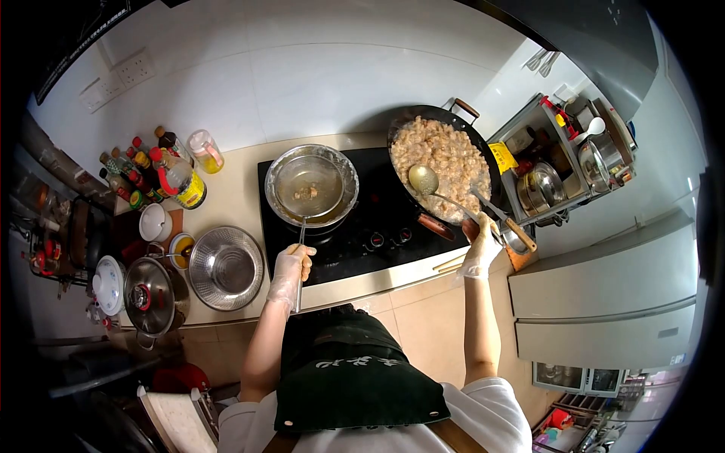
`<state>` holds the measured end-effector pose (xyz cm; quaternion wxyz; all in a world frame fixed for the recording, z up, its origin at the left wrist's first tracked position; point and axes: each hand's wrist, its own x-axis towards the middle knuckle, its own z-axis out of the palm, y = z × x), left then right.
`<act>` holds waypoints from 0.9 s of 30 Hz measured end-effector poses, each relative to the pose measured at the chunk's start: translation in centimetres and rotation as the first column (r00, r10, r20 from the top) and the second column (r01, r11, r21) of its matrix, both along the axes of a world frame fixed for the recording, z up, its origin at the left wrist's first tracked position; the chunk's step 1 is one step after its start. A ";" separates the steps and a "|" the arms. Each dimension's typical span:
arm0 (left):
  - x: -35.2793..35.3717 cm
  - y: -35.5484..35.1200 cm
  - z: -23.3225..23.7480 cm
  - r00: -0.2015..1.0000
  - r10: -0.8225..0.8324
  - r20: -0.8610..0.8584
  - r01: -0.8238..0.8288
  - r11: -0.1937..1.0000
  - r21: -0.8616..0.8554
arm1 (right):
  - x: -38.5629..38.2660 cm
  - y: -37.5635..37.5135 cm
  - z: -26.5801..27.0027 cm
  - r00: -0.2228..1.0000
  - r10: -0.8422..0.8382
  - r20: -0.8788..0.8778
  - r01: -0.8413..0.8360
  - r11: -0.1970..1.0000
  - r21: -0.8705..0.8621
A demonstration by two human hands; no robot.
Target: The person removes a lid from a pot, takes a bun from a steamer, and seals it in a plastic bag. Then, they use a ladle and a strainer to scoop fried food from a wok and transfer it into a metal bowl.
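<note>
My left hand (291,270), in a clear plastic glove, is closed round the handle of a round strainer (310,185). The strainer rests over a metal bowl (349,198) on the left of the cooktop, with a few small pieces in it. My right hand (481,245), gloved too, grips the handle of a ladle (424,180). The ladle's bowl lies on many light brown pieces of food (442,151) in a large black wok (495,162). A wooden-handled utensil (521,235) leans on the wok's rim beside my right hand.
Left of the black cooktop (340,264) stand a perforated metal basin (226,268), a lidded pot (151,296), a white bowl (155,223) and several bottles (181,181). A metal rack (555,155) with pots stands right of the wok. Chopsticks (449,264) lie near the counter edge.
</note>
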<state>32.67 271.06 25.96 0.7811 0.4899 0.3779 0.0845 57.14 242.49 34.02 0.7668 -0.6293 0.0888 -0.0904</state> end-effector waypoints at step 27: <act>-0.3 0.7 -0.7 1.000 -0.012 -0.003 0.012 1.000 -0.016 | -0.3 0.9 1.9 0.999 -0.001 0.052 0.000 1.000 0.007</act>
